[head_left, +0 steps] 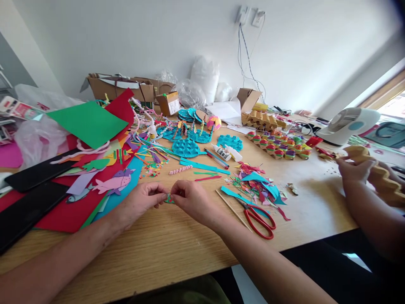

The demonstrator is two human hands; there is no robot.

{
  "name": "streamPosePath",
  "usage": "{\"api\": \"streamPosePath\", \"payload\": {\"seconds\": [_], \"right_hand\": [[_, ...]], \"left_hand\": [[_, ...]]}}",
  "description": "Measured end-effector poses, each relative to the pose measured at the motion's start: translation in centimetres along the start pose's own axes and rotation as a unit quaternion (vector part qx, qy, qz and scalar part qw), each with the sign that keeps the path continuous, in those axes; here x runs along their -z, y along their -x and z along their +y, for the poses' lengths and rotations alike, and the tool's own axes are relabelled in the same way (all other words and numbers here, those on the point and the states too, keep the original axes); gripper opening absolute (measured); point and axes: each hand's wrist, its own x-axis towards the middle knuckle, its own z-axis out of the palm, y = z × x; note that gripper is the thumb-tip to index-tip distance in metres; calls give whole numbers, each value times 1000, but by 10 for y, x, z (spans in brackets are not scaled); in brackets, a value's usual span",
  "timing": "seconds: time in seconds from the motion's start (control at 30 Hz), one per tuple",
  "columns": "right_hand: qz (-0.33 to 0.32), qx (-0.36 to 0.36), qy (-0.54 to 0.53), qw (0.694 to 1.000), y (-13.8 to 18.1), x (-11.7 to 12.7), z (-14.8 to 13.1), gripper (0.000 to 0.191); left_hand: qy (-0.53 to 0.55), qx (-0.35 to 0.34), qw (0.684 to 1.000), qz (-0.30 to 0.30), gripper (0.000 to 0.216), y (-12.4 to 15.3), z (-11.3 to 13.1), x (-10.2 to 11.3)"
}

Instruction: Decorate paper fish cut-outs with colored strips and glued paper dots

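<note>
Both my hands meet over the wooden table [164,249], pinching one small green paper piece [168,198] between them. My left hand [144,202] has its fingers curled, with the fingertips closed on the piece's left side. The right hand [190,202] pinches its right side. The piece is tiny and has a bit of red on it; its shape is hard to make out. Red-handled scissors [257,218] and a thin wooden stick [232,210] lie just right of my right hand. Paper fish cutouts [114,183] lie to the left.
Sheets of green [88,122], red and blue paper cover the table's left. Teal egg-carton pieces [186,147], glue bottles [221,153], paper scraps [256,185] and a painted egg tray [278,147] fill the middle. Another person's hands [357,169] hold a cardboard egg carton at right. A fan [348,124] stands behind.
</note>
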Motion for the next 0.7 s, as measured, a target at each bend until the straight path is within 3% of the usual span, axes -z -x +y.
{"api": "streamPosePath", "payload": {"seconds": [0.7], "right_hand": [[16,-6,-6,1000,-3,-7,2,7]], "left_hand": [[-31,-9,999,11,16,0,-2,-1]]}}
